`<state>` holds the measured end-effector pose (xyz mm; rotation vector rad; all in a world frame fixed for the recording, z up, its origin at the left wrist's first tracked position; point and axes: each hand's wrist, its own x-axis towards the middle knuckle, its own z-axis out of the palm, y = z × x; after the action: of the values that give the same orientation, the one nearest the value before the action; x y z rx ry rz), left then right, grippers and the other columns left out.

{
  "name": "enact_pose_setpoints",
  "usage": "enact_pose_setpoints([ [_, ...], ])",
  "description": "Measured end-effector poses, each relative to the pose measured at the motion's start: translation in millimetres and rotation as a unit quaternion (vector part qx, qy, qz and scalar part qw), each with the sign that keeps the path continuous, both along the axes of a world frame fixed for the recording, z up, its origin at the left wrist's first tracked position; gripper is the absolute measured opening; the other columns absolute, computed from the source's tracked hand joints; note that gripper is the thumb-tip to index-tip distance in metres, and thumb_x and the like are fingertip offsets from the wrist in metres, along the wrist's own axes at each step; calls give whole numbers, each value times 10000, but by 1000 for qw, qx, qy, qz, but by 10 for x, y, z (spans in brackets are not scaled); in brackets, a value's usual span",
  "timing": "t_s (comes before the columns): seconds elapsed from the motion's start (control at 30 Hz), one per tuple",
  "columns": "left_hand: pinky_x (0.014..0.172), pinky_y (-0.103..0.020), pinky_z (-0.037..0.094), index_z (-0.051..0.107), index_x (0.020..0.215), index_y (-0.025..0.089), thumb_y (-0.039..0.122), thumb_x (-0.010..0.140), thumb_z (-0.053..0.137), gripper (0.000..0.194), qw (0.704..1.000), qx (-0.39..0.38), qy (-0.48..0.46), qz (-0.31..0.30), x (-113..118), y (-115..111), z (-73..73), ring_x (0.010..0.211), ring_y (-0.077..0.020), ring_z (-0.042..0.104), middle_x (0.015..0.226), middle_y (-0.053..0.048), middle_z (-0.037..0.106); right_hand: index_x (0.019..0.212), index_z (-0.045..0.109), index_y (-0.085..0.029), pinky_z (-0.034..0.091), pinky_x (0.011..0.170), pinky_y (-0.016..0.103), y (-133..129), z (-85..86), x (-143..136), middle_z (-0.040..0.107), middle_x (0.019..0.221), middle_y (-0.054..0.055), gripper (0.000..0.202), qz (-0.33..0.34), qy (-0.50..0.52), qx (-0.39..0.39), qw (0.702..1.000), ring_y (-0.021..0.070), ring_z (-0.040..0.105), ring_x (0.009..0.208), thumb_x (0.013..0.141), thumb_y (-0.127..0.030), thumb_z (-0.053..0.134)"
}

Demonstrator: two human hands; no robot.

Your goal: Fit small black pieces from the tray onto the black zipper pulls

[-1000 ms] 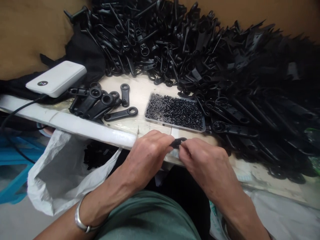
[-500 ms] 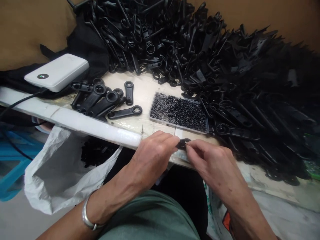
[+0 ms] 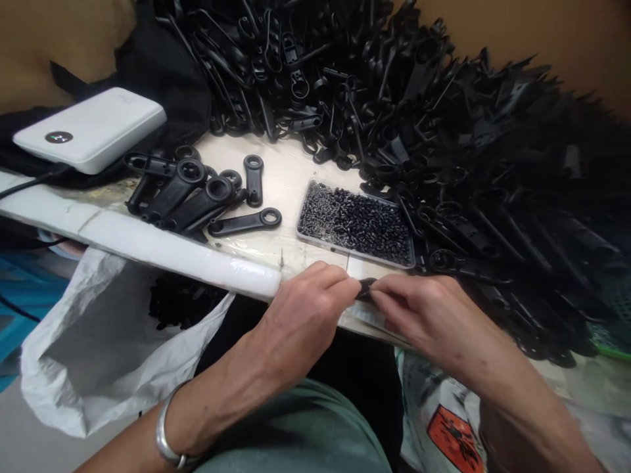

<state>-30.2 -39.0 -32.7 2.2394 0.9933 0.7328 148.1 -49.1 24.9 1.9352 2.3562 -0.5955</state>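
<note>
My left hand is closed around a black plastic part, most of it hidden by the fingers. From the other side my right hand pinches at the end of that part; whether a small piece sits in its fingertips cannot be seen. Just beyond both hands lies a clear shallow tray filled with tiny dark and silvery pieces. To the left of it, several black ring-ended plastic arms rest on the table, some of them piled together.
A large heap of black plastic parts covers the back and right of the table. A white power bank with a cable stands at left. Below the padded white edge hangs an open white sack with black parts inside.
Both hands stay together at the black part, with the fingers slightly shifted and less of the part showing. The camera view has moved a little.
</note>
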Motion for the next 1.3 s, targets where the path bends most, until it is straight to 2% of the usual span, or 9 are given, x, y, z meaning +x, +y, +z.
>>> enact_pose_setpoints([
  [0.2,783,-305,445,603,952,167,47,920,412,228,998,-18,43,-35,10,0,31,908,-177,486,967,-34,532,621,457,-204,276,570,267,15,25,35,512,570,-43,322,-18,-4,-44,999,111,446,545,927,-297,429],
  [0.37,743,-321,432,581,937,170,71,931,384,220,995,-24,70,-62,17,1,61,893,-195,450,957,-42,473,611,448,-200,274,559,271,-3,18,6,517,562,-34,326,-1,-21,-17,1000,111,453,521,930,-260,415],
  [0.57,735,-335,406,571,962,170,82,937,383,209,994,-11,83,-70,12,-8,72,866,-196,430,943,-37,443,642,485,-201,293,558,284,-11,-36,-32,544,576,-11,280,31,-94,21,995,137,506,525,915,-195,423],
  [0.67,751,-336,405,570,981,169,93,935,413,180,993,-6,93,-74,14,-6,79,889,-200,428,947,-37,447,657,520,-194,308,556,292,-26,-40,-67,574,583,15,238,49,-167,26,984,161,549,540,874,-123,452],
  [0.8,778,-334,408,568,994,158,82,932,415,182,990,-4,109,-88,11,11,117,936,-208,425,980,-49,468,756,591,-167,332,546,297,-56,18,-141,614,615,45,186,106,-231,74,964,181,581,538,775,-13,488],
  [0.97,775,-340,409,567,985,145,90,942,406,176,988,10,118,-96,-2,7,138,916,-206,430,975,-53,483,725,579,-178,366,554,297,-103,74,-245,631,660,49,239,128,-236,93,959,187,600,563,722,41,483],
  [1.13,761,-340,417,579,918,143,96,936,423,164,986,36,126,-101,5,4,130,897,-205,443,959,-59,504,631,515,-182,292,455,290,-157,33,-329,540,540,10,245,125,-285,145,939,165,522,428,668,59,492],
  [1.23,758,-331,428,590,883,142,82,936,407,200,989,35,104,-102,7,22,106,884,-200,458,935,-61,526,638,510,-189,301,482,300,-150,15,-307,549,576,15,257,160,-260,171,937,173,531,475,663,65,476],
  [1.3,759,-320,439,592,887,141,53,935,373,241,994,23,69,-86,7,32,63,871,-187,477,932,-60,545,638,502,-194,303,509,306,-105,17,-263,561,613,19,255,178,-227,158,944,174,531,511,670,57,474],
])
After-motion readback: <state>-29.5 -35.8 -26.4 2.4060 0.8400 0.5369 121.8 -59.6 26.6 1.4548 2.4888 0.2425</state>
